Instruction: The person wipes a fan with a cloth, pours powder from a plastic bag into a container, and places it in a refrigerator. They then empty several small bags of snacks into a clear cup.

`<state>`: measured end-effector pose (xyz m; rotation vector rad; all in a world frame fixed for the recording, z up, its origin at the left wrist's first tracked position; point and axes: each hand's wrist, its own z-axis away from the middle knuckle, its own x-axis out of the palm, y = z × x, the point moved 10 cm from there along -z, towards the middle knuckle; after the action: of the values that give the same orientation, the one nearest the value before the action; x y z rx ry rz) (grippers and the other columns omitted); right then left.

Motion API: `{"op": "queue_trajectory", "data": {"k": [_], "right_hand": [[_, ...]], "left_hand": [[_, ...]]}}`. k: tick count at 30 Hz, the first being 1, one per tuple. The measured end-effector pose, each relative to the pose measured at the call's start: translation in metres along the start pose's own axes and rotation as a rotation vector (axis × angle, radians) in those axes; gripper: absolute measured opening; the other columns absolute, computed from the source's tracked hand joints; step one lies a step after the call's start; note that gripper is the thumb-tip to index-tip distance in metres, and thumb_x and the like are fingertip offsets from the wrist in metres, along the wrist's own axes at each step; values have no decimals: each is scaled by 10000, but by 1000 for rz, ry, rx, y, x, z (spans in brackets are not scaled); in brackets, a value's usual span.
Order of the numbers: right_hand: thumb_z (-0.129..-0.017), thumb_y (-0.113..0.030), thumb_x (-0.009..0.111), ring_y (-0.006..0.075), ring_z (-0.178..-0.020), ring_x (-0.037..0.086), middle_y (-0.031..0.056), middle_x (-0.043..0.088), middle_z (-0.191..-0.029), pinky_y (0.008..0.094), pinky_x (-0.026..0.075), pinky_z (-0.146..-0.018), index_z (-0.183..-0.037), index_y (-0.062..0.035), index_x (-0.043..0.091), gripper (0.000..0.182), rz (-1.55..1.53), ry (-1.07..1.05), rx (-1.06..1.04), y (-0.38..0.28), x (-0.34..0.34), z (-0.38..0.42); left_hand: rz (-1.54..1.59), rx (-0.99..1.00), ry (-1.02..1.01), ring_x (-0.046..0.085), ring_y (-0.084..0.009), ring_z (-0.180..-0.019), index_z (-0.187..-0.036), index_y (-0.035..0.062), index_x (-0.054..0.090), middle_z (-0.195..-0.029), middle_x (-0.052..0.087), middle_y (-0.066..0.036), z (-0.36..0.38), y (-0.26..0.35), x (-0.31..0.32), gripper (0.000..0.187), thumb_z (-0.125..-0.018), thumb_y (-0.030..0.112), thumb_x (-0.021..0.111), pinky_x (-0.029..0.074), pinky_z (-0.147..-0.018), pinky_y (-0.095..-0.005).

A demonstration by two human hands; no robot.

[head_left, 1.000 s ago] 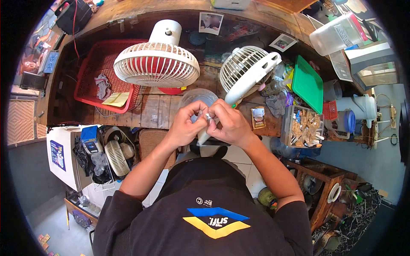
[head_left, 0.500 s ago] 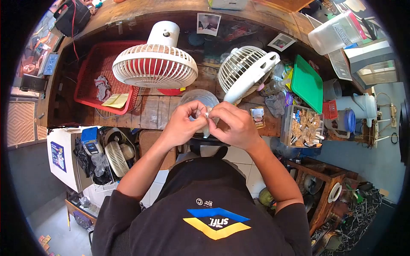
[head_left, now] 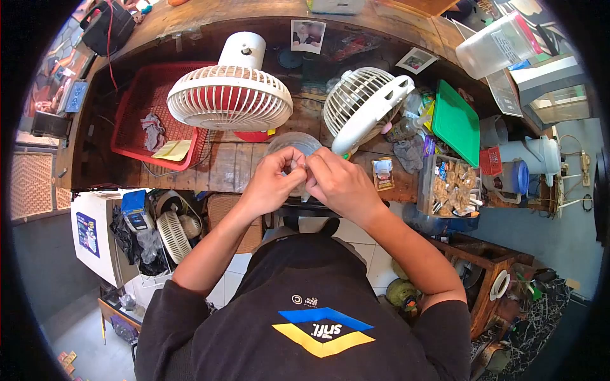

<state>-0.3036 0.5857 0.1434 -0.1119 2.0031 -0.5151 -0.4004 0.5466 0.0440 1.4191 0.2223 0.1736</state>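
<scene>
My left hand (head_left: 275, 181) and my right hand (head_left: 340, 186) meet in front of my chest, above the front edge of the workbench. Fingers and thumbs of both are pinched together. Between them hangs a small whitish, see-through piece that looks like a plastic bag (head_left: 305, 198); its upper part is hidden by my fingers. Just beyond my hands a clear round tub (head_left: 293, 139) stands on the bench, partly covered by them. A small brown sachet (head_left: 382, 173) lies to the right of my right hand.
Two white fans, one upright (head_left: 230, 98) and one tilted (head_left: 365, 114), stand at the back. At left is a red basket (head_left: 121, 136) with a cloth and yellow paper. A clear box (head_left: 427, 190) of packets and a green lid (head_left: 456, 124) are at right.
My right hand has turned over further, its fingers now closer to my left fingertips. Less of the see-through bag shows. My left hand has barely moved.
</scene>
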Motion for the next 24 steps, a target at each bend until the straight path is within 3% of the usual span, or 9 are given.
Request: {"op": "queue_trajectory", "data": {"k": [6,11,15,17,20,22,24], "right_hand": [[-771,-116,743,250,-797,669,97,524,-932,385,583,-600,-925,-33,510,291,80,-28,-83,2,11,-4],[-804,-56,681,297,-793,674,116,536,-909,390,580,-594,-909,-36,503,208,102,-18,-146,33,7,-8],[-790,-35,673,328,-807,677,122,568,-884,441,560,-616,-948,-41,551,200,-171,56,-15,24,-3,-18],[-800,-55,701,347,-850,684,131,616,-950,453,560,-684,-1000,-41,587,230,-206,29,35,24,4,-18],[-822,-68,726,358,-882,694,143,663,-985,426,564,-759,-1012,-25,628,218,-382,117,53,25,2,-17],[-847,-13,737,287,-877,711,146,703,-999,365,552,-821,-1030,22,676,195,-550,82,101,31,11,-13],[-865,-17,720,289,-876,713,144,703,-955,356,553,-807,-1002,21,673,150,-584,105,169,35,12,-9]], "left_hand": [[-41,78,46,487,-44,-724,-895,22,574,-776,577,16,0,16,-4,94,-893,102,623,425,-608,-245],[-164,143,154,485,-58,-738,-910,20,563,-777,555,9,3,18,-18,98,-897,91,630,429,-651,-239],[-72,195,129,450,-34,-816,-940,42,533,-851,496,55,-5,18,-26,44,-976,57,556,391,-742,-218],[52,94,54,449,-29,-820,-947,47,539,-866,502,61,-4,0,-23,50,-986,70,560,382,-733,-211],[142,123,9,467,-24,-797,-940,47,566,-839,524,60,-1,7,-23,45,-950,76,599,401,-704,-223],[192,88,5,485,-28,-808,-951,43,574,-847,541,55,0,7,-23,48,-958,79,606,412,-719,-227],[241,57,-2,503,-31,-819,-961,39,582,-854,558,51,1,11,-18,53,-965,82,613,423,-734,-230]]}}
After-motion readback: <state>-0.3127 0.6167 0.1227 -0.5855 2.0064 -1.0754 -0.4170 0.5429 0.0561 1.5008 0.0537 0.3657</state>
